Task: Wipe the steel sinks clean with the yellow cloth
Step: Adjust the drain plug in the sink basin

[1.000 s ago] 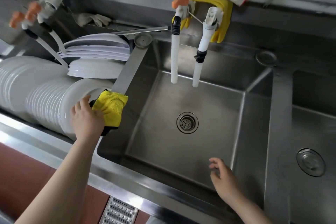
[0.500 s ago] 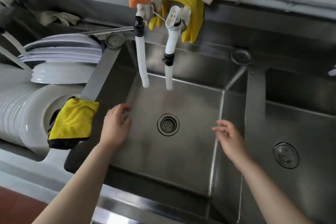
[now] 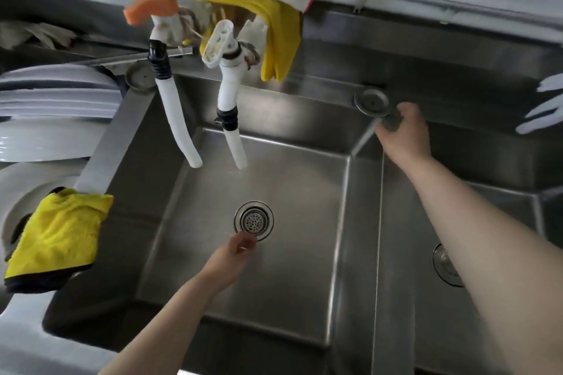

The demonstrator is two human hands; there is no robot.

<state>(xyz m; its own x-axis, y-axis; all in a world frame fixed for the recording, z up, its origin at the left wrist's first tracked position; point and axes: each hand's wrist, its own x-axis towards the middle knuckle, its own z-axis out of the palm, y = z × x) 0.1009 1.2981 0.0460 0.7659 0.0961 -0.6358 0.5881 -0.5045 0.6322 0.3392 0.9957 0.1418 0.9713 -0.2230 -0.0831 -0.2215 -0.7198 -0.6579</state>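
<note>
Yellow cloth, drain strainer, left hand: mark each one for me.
yellow cloth (image 3: 58, 234), head view, middle of its draped face.
drain strainer (image 3: 253, 220), head view, perforated centre.
left hand (image 3: 227, 259), head view, back of the hand.

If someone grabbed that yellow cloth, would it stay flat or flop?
The yellow cloth would probably flop: it already drapes and creases over the sink divider. Likely light, being thin fabric. Hanging loose and unheld, it might slide off easily.

Steel sinks (image 3: 304, 192) — yellow cloth (image 3: 58, 231) seemingly draped
</note>
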